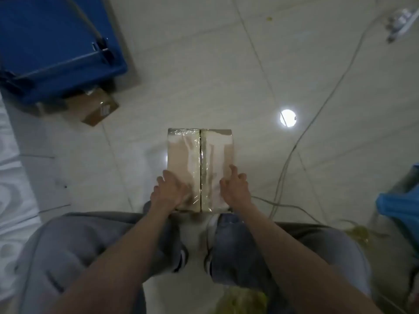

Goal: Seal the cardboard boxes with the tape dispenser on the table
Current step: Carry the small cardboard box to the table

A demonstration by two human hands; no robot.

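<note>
Pale glossy floor tiles (204,64) fill the view, with a round glare of lamp light (288,118) reflected on them to the right of the work. On the floor, just ahead of the person's feet, sits a brown rectangular cardboard box wrapped in clear shiny tape (200,155), its two top flaps meeting along a dark centre seam that runs away from the person. The left hand (171,191) lies flat on the near left flap with fingers spread and relaxed, gripping nothing. The right hand (234,188) rests on the near right flap, fingers loosely spread and slightly bent, also holding nothing. Both forearms reach down over knees in grey trousers (74,257).

To the far left stands a large blue plastic bin (56,41), and a second brown cardboard box (99,109) pokes out from under it, well apart from the taped box. Thin pale cables (317,114) trail across the tiles on the right, passing near the box's right side. A blue plastic object (401,205) sits at the right edge, too blurred to identify.
</note>
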